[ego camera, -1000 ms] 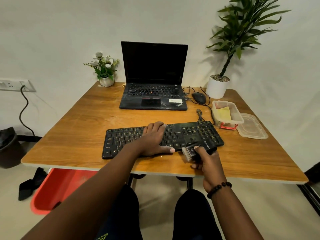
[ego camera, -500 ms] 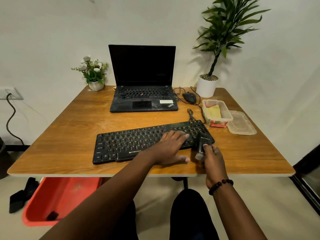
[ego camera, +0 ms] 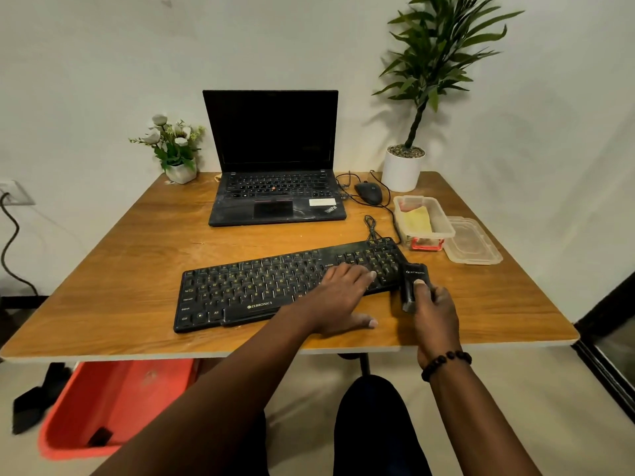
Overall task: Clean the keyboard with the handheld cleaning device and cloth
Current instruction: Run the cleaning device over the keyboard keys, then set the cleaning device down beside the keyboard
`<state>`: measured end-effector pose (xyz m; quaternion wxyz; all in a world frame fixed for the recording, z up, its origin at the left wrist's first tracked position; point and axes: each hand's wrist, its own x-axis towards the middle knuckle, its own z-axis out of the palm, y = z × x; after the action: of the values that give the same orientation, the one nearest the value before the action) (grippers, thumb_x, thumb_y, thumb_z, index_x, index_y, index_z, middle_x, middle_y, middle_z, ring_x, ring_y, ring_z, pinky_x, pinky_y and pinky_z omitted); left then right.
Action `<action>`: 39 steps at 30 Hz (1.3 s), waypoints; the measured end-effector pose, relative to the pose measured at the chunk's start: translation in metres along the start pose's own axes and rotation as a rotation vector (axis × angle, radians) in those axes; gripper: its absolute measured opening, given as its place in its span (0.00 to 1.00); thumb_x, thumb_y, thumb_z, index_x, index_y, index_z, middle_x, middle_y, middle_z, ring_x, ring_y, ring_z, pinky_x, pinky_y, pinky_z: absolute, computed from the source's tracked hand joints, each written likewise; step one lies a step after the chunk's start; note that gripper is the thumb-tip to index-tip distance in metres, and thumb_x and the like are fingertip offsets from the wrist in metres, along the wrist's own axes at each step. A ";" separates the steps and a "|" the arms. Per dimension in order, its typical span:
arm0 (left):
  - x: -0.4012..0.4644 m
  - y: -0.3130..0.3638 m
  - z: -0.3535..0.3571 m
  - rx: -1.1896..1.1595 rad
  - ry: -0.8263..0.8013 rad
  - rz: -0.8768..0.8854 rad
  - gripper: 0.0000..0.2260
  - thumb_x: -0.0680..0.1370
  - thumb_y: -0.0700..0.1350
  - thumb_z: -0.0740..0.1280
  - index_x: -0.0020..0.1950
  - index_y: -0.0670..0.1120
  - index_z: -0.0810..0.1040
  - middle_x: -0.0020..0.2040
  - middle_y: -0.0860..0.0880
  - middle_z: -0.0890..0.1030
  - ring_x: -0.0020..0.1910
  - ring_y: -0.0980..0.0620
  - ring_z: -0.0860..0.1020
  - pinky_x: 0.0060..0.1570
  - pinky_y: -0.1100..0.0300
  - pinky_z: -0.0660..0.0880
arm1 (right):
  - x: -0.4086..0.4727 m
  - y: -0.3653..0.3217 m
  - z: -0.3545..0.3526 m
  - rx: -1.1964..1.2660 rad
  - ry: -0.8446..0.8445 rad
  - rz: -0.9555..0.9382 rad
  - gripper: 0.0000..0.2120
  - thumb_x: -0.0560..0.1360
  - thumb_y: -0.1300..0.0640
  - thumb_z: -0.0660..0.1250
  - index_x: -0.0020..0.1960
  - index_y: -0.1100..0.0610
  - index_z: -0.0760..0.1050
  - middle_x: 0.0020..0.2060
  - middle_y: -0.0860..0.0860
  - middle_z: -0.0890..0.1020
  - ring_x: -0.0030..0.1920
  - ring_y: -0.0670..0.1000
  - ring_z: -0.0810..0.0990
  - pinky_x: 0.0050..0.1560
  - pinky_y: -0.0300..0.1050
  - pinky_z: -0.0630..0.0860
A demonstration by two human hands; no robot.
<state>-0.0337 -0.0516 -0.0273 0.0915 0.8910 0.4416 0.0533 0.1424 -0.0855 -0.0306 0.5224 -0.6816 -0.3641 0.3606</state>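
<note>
My right hand (ego camera: 434, 317) grips the handheld cleaning device (ego camera: 413, 285), fingers curled round its lower body with the thumb laid up the front face; it sits just off the right end of the keyboard (ego camera: 268, 286), touching or nearly touching that edge, can't tell which. The device's long axis runs roughly front-to-back, near perpendicular to the keyboard's long axis, which slants up to the right across the surface (ego camera: 113, 269). My left hand (ego camera: 338, 298) lies flat on the right-centre keys, fingers straight and slightly spread, thumb resting off the front edge on the wood, steadying the board. So the keys lie directly left of the device and the right hand is the nearer one; I judge the next sweep goes leftward across the number-pad block. The cloth (ego camera: 417, 219), yellow, sits in the open plastic container (ego camera: 443, 228) behind the keyboard's right end, untouched.
</note>
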 end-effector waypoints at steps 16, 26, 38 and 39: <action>0.006 0.001 0.016 0.106 0.139 -0.001 0.37 0.80 0.63 0.61 0.81 0.44 0.53 0.77 0.46 0.59 0.74 0.47 0.56 0.74 0.51 0.51 | 0.031 0.010 -0.028 -0.169 0.090 -0.006 0.16 0.81 0.50 0.55 0.57 0.62 0.72 0.42 0.54 0.76 0.38 0.51 0.73 0.35 0.45 0.66; 0.002 0.005 0.021 0.126 0.295 -0.028 0.32 0.81 0.60 0.60 0.79 0.43 0.59 0.74 0.46 0.65 0.72 0.47 0.61 0.73 0.51 0.56 | 0.048 0.016 -0.035 -0.532 0.111 -0.040 0.19 0.79 0.45 0.59 0.49 0.61 0.76 0.44 0.58 0.78 0.44 0.58 0.76 0.41 0.48 0.71; 0.006 0.007 0.035 0.160 0.399 -0.169 0.27 0.81 0.59 0.61 0.72 0.42 0.70 0.67 0.46 0.73 0.66 0.46 0.69 0.68 0.50 0.65 | 0.039 0.013 -0.036 -0.635 0.304 -0.213 0.18 0.77 0.52 0.64 0.62 0.61 0.73 0.60 0.63 0.74 0.63 0.63 0.68 0.61 0.57 0.66; 0.006 0.008 0.034 0.149 0.407 -0.177 0.26 0.81 0.59 0.61 0.72 0.42 0.71 0.67 0.46 0.73 0.66 0.46 0.70 0.68 0.50 0.66 | 0.038 0.011 -0.035 -0.600 0.313 -0.271 0.16 0.77 0.54 0.64 0.62 0.61 0.73 0.59 0.62 0.74 0.62 0.62 0.68 0.60 0.57 0.68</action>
<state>-0.0172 -0.0555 -0.0589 -0.0612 0.8239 0.5302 0.1907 0.1923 -0.0699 -0.0385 0.3917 -0.7969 -0.4565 0.0567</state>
